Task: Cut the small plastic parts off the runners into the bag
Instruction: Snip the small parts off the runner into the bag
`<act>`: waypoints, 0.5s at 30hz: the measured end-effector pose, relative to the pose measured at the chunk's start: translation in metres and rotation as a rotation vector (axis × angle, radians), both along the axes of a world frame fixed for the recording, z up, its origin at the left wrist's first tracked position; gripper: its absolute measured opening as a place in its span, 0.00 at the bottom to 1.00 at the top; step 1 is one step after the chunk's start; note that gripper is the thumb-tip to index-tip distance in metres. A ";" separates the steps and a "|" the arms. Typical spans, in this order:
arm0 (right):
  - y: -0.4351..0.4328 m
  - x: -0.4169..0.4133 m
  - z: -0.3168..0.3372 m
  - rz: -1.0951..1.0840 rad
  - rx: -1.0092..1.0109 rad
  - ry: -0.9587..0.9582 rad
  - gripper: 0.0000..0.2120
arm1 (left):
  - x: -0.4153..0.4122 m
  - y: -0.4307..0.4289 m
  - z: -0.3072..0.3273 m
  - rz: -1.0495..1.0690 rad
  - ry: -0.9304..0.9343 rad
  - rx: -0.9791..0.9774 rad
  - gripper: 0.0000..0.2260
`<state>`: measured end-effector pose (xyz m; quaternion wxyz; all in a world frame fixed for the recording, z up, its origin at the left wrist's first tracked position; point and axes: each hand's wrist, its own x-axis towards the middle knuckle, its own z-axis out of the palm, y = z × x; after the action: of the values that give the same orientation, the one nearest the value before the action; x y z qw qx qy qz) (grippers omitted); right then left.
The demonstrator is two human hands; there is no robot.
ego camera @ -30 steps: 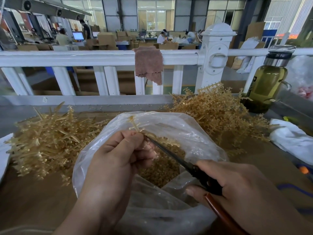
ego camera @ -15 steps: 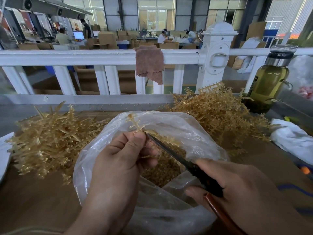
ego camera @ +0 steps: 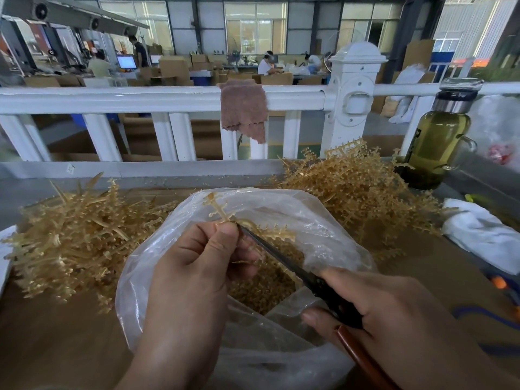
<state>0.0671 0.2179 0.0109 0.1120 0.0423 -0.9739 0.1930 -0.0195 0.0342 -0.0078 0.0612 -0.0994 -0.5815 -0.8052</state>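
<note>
Over the open mouth of a clear plastic bag (ego camera: 323,220), the left hand (ego camera: 197,266) pinches a tan runner (ego camera: 222,209) whose long axis rises toward the white railing (ego camera: 140,98), free end leaning left. The right hand (ego camera: 394,313) grips scissors (ego camera: 281,257) angled up-left, tip meeting the runner beside the thumb. Runner heaps left (ego camera: 70,235) and right (ego camera: 357,190) hem the bag; bare tabletop (ego camera: 56,333) shows near left, cut parts (ego camera: 264,288) inside the bag.

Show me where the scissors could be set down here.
Bare brown tabletop near-left, below the left heap of tan plastic runners, beside clear plastic bag; another strip between the right runner heap and white cloth. Centre crowded: bag, left hand, right hand.
</note>
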 end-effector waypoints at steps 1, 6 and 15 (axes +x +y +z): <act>0.000 0.000 0.000 0.001 0.002 0.000 0.32 | 0.000 0.000 0.000 -0.005 -0.003 0.009 0.10; -0.001 0.002 0.002 0.006 0.025 -0.015 0.30 | -0.001 -0.002 0.001 -0.084 -0.065 0.096 0.09; 0.000 0.000 -0.002 0.023 -0.050 -0.034 0.32 | -0.003 -0.003 0.000 -0.112 -0.088 0.107 0.10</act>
<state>0.0675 0.2182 0.0086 0.0941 0.0476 -0.9700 0.2192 -0.0227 0.0315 -0.0078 -0.0042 -0.0929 -0.5332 -0.8409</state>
